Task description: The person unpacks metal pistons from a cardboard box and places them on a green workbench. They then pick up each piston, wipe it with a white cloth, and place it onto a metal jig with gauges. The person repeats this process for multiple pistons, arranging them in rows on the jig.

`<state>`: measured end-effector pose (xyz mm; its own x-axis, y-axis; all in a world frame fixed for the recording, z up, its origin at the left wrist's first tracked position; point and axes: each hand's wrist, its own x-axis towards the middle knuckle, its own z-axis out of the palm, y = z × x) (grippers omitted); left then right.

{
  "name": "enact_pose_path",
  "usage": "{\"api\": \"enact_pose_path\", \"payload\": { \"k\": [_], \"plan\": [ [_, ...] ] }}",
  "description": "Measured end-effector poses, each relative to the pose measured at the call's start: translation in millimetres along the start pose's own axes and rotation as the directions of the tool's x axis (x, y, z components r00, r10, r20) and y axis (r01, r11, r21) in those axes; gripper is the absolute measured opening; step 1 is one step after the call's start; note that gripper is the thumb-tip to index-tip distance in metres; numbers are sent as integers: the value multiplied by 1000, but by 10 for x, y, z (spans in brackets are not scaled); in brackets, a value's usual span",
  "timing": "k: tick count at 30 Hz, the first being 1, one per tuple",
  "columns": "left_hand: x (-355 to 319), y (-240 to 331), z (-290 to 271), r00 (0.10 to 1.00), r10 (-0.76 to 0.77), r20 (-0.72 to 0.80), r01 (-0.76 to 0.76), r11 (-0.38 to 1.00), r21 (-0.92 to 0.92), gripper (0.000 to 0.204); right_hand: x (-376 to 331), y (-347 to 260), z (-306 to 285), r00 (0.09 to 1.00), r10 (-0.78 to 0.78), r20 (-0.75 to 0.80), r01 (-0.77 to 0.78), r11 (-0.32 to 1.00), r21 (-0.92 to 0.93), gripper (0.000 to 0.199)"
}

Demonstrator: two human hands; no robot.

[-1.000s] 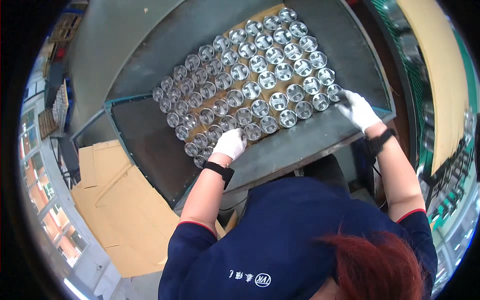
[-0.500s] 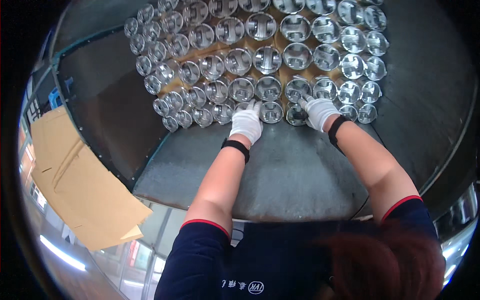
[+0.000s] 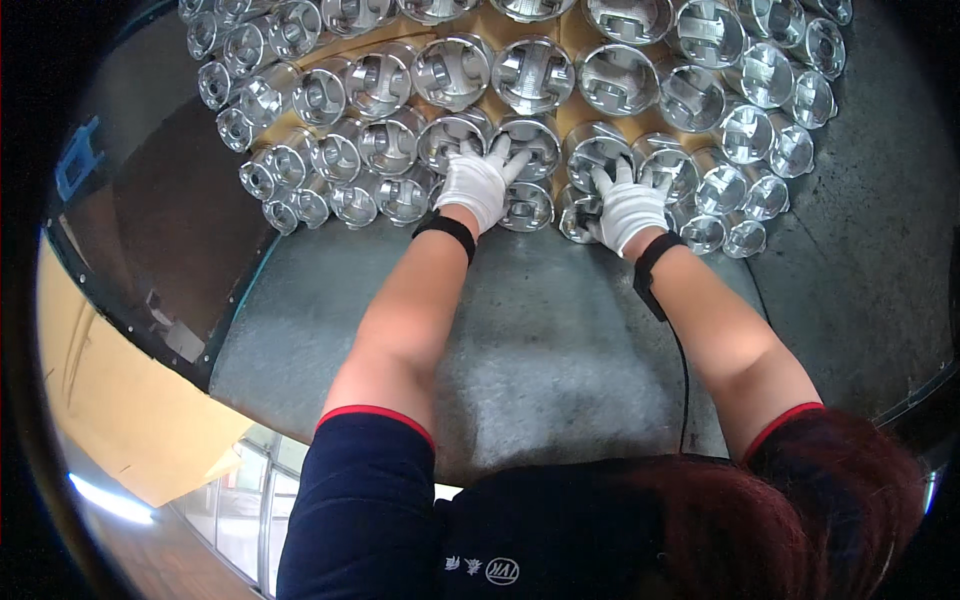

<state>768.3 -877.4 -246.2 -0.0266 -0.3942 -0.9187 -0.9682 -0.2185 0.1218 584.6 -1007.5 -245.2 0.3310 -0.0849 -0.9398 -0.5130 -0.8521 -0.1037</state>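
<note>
Pistons [image 3: 533, 77] are standing in close rows across the far part of the grey metal table [image 3: 540, 310], mostly with their hollow ends facing the viewer; the upper limit of the view is cutting off the farthest ones. Brown sheeting [image 3: 360, 45] is showing in the gaps between some rows. Along the front, the rows are ending well short of the near edge, and a broad strip of table surface is lying between that edge and the front row. At the left, the front row is ending near the teal seam [image 3: 258, 275] of the dark side panel [image 3: 150, 190]; at the right, it is ending close to the seam of the grey side panel [image 3: 860, 230]. The gloved left hand [image 3: 475, 188] is resting left of the front row's middle, unclenched, fingers spreading over the pistons. The gloved right hand [image 3: 632, 210] is reaching over the front row just right of its middle, fingers spreading; whether it is gripping a piston cannot be told. Both forearms are crossing the near strip. A black cable [image 3: 685, 380] is running from beside the right wrist band [image 3: 652, 270] toward the near edge. Outside the left corner, cardboard [image 3: 130, 400] is lying alongside the side panel.
</note>
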Motion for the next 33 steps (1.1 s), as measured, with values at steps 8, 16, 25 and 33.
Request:
{"api": "enact_pose_path", "payload": {
  "k": [8,16,25,33],
  "plan": [
    [84,-65,67,989,43,-142,-61,990,-126,72,53,208,38,992,-110,-56,118,980,159,87],
    [201,257,111,970,-160,-181,118,967,-227,60,85,-50,310,957,62,-283,-22,989,144,88],
    [308,282,270,958,-198,-208,163,971,-174,39,266,-5,600,934,108,-340,-53,985,166,79],
    [220,254,153,967,-169,-192,129,970,-205,36,-32,158,225,920,55,-388,57,961,269,76]
  ]
}}
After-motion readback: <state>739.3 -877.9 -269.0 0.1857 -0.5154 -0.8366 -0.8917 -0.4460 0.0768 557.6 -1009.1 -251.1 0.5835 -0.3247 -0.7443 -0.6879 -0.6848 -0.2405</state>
